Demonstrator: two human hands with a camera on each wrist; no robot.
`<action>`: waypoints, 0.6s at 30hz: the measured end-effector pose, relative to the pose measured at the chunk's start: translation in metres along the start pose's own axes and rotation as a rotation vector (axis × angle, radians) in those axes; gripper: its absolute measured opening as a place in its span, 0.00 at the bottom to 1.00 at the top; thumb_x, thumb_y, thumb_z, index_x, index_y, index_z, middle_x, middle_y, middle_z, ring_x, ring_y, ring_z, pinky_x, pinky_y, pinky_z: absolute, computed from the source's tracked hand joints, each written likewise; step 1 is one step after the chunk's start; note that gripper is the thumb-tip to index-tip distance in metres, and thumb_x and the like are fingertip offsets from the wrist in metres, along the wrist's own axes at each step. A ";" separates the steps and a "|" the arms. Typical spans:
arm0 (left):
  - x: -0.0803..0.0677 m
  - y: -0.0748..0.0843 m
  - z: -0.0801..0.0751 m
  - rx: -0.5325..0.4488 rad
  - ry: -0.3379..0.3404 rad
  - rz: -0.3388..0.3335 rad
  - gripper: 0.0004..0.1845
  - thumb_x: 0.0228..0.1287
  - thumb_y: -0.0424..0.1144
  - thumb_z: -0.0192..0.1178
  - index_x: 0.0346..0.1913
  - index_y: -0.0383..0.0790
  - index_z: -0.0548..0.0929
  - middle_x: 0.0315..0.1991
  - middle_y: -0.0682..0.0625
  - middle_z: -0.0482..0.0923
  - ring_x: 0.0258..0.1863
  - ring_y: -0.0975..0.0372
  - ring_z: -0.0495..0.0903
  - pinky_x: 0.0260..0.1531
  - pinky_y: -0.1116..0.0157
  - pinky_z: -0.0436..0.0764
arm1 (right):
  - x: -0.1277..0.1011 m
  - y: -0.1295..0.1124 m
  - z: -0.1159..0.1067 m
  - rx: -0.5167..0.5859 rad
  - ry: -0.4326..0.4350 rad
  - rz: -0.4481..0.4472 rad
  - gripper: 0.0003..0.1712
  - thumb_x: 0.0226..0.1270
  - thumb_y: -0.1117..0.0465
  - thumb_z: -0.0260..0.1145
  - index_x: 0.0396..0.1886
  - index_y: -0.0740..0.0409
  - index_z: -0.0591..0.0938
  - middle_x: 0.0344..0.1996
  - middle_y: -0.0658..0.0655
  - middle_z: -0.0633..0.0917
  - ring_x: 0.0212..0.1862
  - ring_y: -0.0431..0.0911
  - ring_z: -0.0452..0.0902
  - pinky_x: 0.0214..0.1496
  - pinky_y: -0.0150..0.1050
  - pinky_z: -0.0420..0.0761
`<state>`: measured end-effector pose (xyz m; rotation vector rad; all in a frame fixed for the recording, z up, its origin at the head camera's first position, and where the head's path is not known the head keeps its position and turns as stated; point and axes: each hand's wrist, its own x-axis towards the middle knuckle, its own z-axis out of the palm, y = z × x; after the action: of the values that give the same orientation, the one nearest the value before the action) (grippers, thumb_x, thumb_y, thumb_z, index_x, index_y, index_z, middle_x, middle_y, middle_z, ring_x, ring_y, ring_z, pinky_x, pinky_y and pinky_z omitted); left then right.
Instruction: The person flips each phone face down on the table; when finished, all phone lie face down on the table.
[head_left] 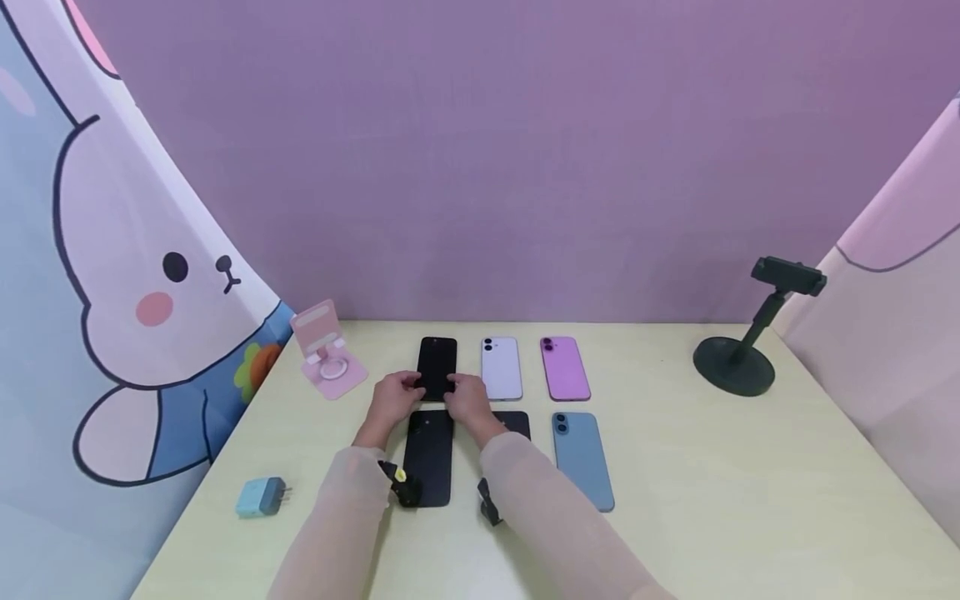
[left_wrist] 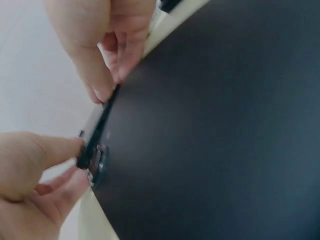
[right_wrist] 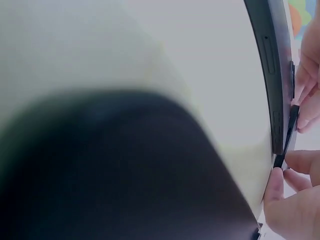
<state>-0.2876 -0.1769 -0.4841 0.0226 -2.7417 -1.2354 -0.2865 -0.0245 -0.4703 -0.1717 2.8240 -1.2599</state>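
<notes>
At the far row of the table, a black phone (head_left: 437, 358) lies between both hands in the head view. My left hand (head_left: 393, 397) pinches its left edge near the bottom end, and my right hand (head_left: 470, 400) pinches the opposite edge. The left wrist view shows the phone (left_wrist: 97, 127) as a thin dark strip, thumb and fingers of each hand at its ends. Nearer the body, below the hands, sits a larger dark phone (head_left: 429, 458) with its camera side up. Another dark phone (head_left: 516, 422) is mostly hidden under the right forearm.
A white phone (head_left: 501, 368) and a purple phone (head_left: 566, 368) lie right of the hands, a blue phone (head_left: 583, 462) nearer. Left are a pink folding stand (head_left: 330, 354) and a blue charger plug (head_left: 260, 497). A black phone stand (head_left: 735, 367) stands far right.
</notes>
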 end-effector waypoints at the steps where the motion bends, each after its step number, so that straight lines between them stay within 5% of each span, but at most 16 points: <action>1: 0.000 0.001 -0.001 0.006 -0.008 -0.004 0.17 0.60 0.30 0.64 0.52 0.26 0.82 0.44 0.35 0.82 0.41 0.49 0.81 0.45 0.53 0.79 | 0.000 0.000 0.000 -0.001 -0.004 0.004 0.20 0.65 0.69 0.63 0.58 0.64 0.81 0.54 0.65 0.81 0.59 0.55 0.73 0.59 0.45 0.74; 13: -0.001 -0.002 -0.001 0.019 -0.060 -0.052 0.16 0.61 0.28 0.63 0.52 0.26 0.81 0.40 0.39 0.82 0.43 0.50 0.80 0.47 0.53 0.77 | 0.000 0.000 -0.002 -0.011 -0.030 0.024 0.21 0.64 0.70 0.63 0.58 0.64 0.80 0.55 0.62 0.81 0.57 0.52 0.75 0.54 0.42 0.77; 18: -0.004 -0.003 -0.008 0.021 -0.077 -0.042 0.17 0.64 0.32 0.61 0.53 0.26 0.80 0.45 0.36 0.81 0.46 0.47 0.80 0.49 0.52 0.77 | -0.004 -0.005 -0.009 0.021 -0.117 0.039 0.26 0.63 0.68 0.61 0.63 0.66 0.76 0.57 0.64 0.79 0.51 0.53 0.76 0.51 0.42 0.77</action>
<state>-0.2824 -0.1849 -0.4816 0.0355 -2.8340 -1.2436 -0.2824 -0.0209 -0.4606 -0.1830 2.7015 -1.2290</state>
